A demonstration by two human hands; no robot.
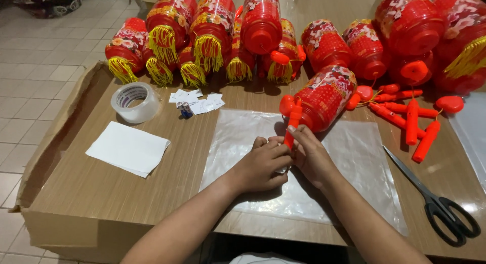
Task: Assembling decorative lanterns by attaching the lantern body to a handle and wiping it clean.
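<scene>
Fingers of both hands are curled shut around the lower end of a slim red plastic stick handle point(292, 126): in the head view, the left hand point(262, 166) wraps it from the near side in a loose fist, and the right hand point(310, 155) pinches it from the other side, thumb and forefinger closing on the shaft. The two hands touch each other over a clear plastic sheet point(243, 137) spread on the wooden tabletop point(152, 193). The handle rises from the hands to a red plastic lantern point(326, 97) printed with flowers, lying on its side just beyond the fingertips, at the far edge of the sheet. The lantern looks hollow and thin-walled, so probably light and easy to dent; the stick seems stiff and smooth, best taken near its end as it is held now. Behind it, a row of like lanterns point(212, 26) with yellow tassels crowds the back of the table. To the right lie loose red handles point(412, 122), and nearer the edge a pair of black-handled scissors point(440, 206). To the left sit a roll of clear tape point(135, 101), two small batteries point(184, 110) beside scraps of white paper, and a white sheet point(128, 148).
</scene>
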